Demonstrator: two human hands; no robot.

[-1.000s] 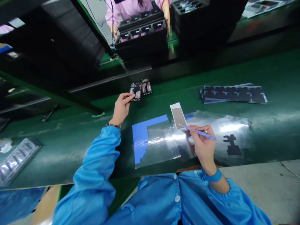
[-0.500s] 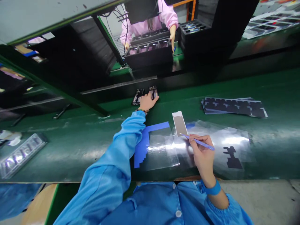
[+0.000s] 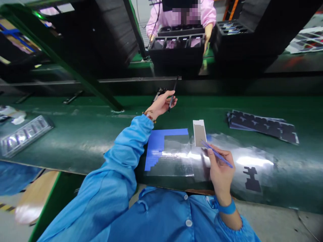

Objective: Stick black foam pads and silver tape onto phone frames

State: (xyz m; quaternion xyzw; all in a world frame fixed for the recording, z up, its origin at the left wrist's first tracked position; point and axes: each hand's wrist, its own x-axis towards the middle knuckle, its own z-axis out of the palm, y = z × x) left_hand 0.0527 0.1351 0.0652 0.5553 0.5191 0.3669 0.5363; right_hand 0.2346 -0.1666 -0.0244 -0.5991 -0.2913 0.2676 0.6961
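Note:
Out over the back of the bench, my left hand (image 3: 163, 103) grips a phone assembly (image 3: 172, 97) turned edge-on, so only its thin dark side shows. A second phone assembly (image 3: 159, 92) lies behind that hand, partly covered by it. My right hand (image 3: 222, 168) is closed on purple tweezers (image 3: 219, 154). Their tips reach the lower end of a grey adhesive strip on white backing (image 3: 200, 132). Left of it lies a clear film sheet (image 3: 176, 161) over a blue sheet (image 3: 154, 148). A black cut-out sticker (image 3: 252, 181) rests on clear film right of my right hand.
Black die-cut sheets (image 3: 262, 124) are stacked at the right. A clear plastic tray (image 3: 26, 134) sits far left. A green post (image 3: 83, 79) slants down to the bench. Across the bench, a person in pink holds a black divided box (image 3: 176, 55).
My left hand has lifted one phone assembly off the bench and tipped it on edge. My right hand stays by the grey strip with the tweezers. The view has shifted slightly.

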